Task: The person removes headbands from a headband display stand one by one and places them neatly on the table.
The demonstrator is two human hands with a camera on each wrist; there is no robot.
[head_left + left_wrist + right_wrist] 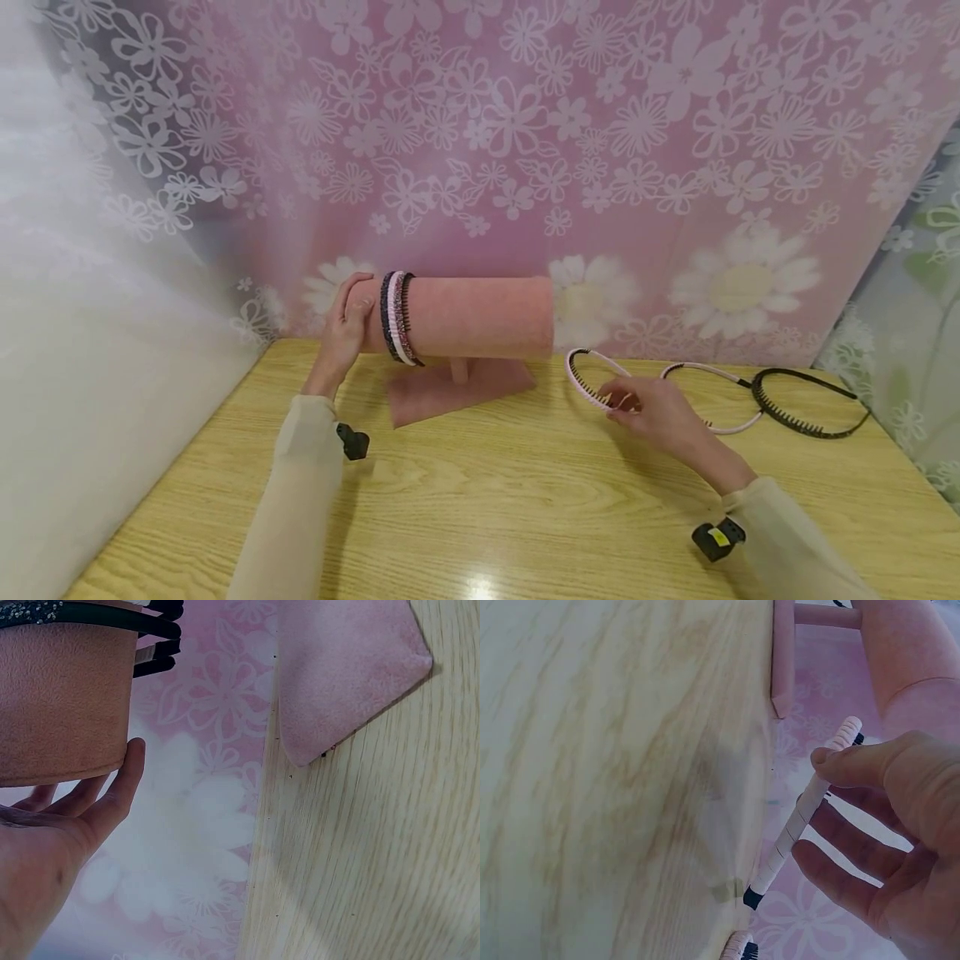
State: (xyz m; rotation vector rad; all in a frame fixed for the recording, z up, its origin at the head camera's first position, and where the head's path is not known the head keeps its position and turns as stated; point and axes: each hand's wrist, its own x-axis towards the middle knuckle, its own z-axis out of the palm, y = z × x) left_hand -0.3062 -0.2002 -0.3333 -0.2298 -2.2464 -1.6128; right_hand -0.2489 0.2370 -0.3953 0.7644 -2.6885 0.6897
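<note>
A pink velvet headband stand (480,317), a thick horizontal roll on a post and flat base (465,390), stands at the back of the table. Several headbands (395,321), dark glittery, pale pink and speckled, sit side by side near its left end. My left hand (345,329) grips that left end; in the left wrist view its fingers (112,802) lie against the roll's edge. To the right of the stand, my right hand (660,412) pinches a pale pink toothed headband (581,385) between thumb and fingers, raised off the table in the right wrist view.
Right of my right hand lie another pale pink headband (738,429) and a black toothed headband (806,429), their edges meeting. A pink flowered curtain (480,167) hangs behind the wooden table (465,500). White cloth (97,333) is at the left.
</note>
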